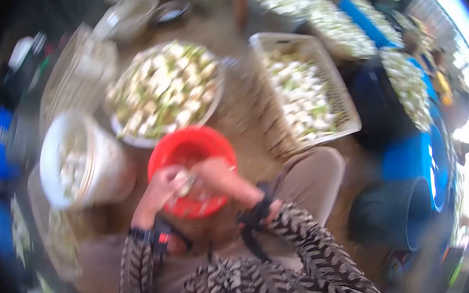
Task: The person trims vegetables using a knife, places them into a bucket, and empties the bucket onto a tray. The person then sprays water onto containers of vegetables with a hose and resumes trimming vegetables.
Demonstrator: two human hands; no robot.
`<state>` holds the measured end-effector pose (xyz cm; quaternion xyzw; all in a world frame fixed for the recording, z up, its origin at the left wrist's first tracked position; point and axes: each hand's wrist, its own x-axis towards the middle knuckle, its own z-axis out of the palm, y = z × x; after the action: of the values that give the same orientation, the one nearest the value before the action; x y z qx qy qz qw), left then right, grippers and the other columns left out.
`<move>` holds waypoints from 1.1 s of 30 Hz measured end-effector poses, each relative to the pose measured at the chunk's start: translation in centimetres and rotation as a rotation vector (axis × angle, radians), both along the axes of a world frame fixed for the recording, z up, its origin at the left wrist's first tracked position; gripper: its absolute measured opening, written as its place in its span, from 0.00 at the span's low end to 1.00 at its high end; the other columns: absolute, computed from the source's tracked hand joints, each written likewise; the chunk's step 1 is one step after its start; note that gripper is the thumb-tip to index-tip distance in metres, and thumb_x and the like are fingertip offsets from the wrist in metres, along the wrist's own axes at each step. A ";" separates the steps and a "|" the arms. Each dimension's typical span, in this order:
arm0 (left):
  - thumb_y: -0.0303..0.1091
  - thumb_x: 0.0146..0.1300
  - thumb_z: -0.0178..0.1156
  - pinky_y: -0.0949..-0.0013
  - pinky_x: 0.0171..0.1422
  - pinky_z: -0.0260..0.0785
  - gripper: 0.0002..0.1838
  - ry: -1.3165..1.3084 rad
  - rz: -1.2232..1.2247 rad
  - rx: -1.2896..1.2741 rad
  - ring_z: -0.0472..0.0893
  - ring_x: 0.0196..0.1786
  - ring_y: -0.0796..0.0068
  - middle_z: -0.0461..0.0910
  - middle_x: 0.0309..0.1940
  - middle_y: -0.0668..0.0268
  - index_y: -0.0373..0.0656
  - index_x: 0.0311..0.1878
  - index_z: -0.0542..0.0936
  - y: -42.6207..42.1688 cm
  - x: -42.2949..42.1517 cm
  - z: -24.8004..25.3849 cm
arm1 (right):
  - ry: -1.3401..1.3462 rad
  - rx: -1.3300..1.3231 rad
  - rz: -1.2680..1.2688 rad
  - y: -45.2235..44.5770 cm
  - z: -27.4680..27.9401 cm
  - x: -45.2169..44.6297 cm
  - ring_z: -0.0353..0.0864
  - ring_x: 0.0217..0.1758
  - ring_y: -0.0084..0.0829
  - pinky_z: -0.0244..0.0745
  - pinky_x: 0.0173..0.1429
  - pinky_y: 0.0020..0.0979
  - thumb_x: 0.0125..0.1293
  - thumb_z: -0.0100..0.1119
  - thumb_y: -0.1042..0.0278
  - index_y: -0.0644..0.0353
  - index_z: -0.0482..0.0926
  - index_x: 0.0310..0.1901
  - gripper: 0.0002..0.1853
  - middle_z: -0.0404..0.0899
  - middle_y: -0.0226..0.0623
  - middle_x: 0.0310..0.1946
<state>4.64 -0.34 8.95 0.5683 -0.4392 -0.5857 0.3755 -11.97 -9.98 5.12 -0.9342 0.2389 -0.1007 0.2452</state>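
Note:
My left hand (165,186) is closed around a small white vegetable piece (182,183), held over a red plastic basin (161,148). Close beside it, my right hand (215,175) has its fingers curled in toward the same piece. Blur hides whatever those right fingers may hold. Pale scraps (197,194) lie inside the basin below both hands. Just beyond the basin, a wide round tub (219,94) is heaped with white-and-green vegetable pieces (163,82).
A white bucket (110,170) with white pieces inside stands at left. To the right is a rectangular plastic crate (346,102) of similar pieces. A dark bucket (388,216) lies farther right, near a blue barrel (408,161). More heaped vegetables (342,29) fill the back right.

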 end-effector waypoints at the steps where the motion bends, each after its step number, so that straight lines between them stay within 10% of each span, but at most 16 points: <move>1: 0.35 0.54 0.59 0.79 0.31 0.69 0.16 -0.172 -0.003 -0.047 0.75 0.28 0.85 0.78 0.30 0.71 0.37 0.45 0.77 0.2 0.1 0.0 | -0.067 0.115 -0.026 -0.8 -1.6 0.2 0.81 0.30 0.43 0.76 0.35 0.41 0.49 0.59 0.63 0.57 0.80 0.27 0.08 0.80 0.41 0.26; 7: 0.25 0.46 0.57 0.72 0.57 0.67 0.26 -0.241 0.156 -0.310 0.74 0.51 0.75 0.76 0.48 0.62 0.35 0.54 0.73 1.4 -0.5 -0.9 | -0.108 0.869 0.054 -2.3 -1.0 -0.2 0.70 0.30 0.13 0.69 0.34 0.22 0.64 0.55 0.67 0.66 0.78 0.35 0.09 0.77 0.25 0.27; 13: 0.29 0.55 0.55 0.67 0.60 0.66 0.22 0.186 0.377 -0.180 0.74 0.54 0.70 0.73 0.51 0.60 0.34 0.55 0.71 1.3 -1.7 -3.4 | -0.549 1.425 -0.089 -0.8 -0.2 0.6 0.75 0.34 0.15 0.72 0.38 0.19 0.65 0.54 0.70 0.62 0.78 0.46 0.11 0.79 0.26 0.34; 16: 0.31 0.62 0.54 0.65 0.54 0.73 0.20 0.896 0.592 -0.175 0.78 0.49 0.68 0.76 0.48 0.60 0.32 0.56 0.69 0.3 -2.9 -4.0 | -0.588 1.390 -0.118 -0.5 -0.4 0.7 0.77 0.35 0.17 0.73 0.40 0.20 0.65 0.54 0.71 0.62 0.77 0.46 0.10 0.80 0.28 0.36; 23: 0.30 0.61 0.58 0.65 0.44 0.76 0.15 0.991 0.420 -0.034 0.79 0.44 0.73 0.77 0.41 0.64 0.36 0.50 0.73 1.4 -0.9 -5.2 | -0.694 1.276 -0.290 -1.5 0.5 0.4 0.71 0.24 0.13 0.65 0.27 0.18 0.63 0.57 0.68 0.62 0.78 0.41 0.08 0.78 0.25 0.27; 25: 0.29 0.61 0.58 0.67 0.47 0.75 0.15 0.995 0.492 -0.104 0.79 0.43 0.72 0.78 0.42 0.64 0.35 0.49 0.74 1.8 -0.6 -4.4 | -0.046 0.693 -0.429 -2.5 0.6 0.1 0.72 0.25 0.14 0.65 0.28 0.20 0.60 0.61 0.65 0.64 0.77 0.39 0.11 0.77 0.28 0.25; 29: 0.28 0.60 0.60 0.66 0.51 0.73 0.15 0.823 0.683 -0.211 0.79 0.46 0.71 0.78 0.44 0.62 0.35 0.49 0.74 1.9 -0.8 -4.6 | -0.290 0.519 -0.342 -0.2 0.7 0.8 0.74 0.25 0.23 0.71 0.31 0.29 0.58 0.64 0.59 0.69 0.75 0.31 0.18 0.77 0.38 0.22; 33: 0.25 0.57 0.62 0.68 0.52 0.74 0.17 0.684 0.667 -0.212 0.80 0.46 0.70 0.78 0.44 0.60 0.34 0.49 0.74 1.7 -1.9 -3.6 | -0.251 0.838 -0.257 0.7 1.0 1.9 0.74 0.24 0.23 0.71 0.32 0.31 0.59 0.60 0.67 0.71 0.78 0.33 0.12 0.78 0.42 0.21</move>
<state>2.73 1.36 5.40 0.4117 -0.1416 -0.5388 0.7212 -10.06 -9.28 6.13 -0.6976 0.3417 -0.1372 0.6146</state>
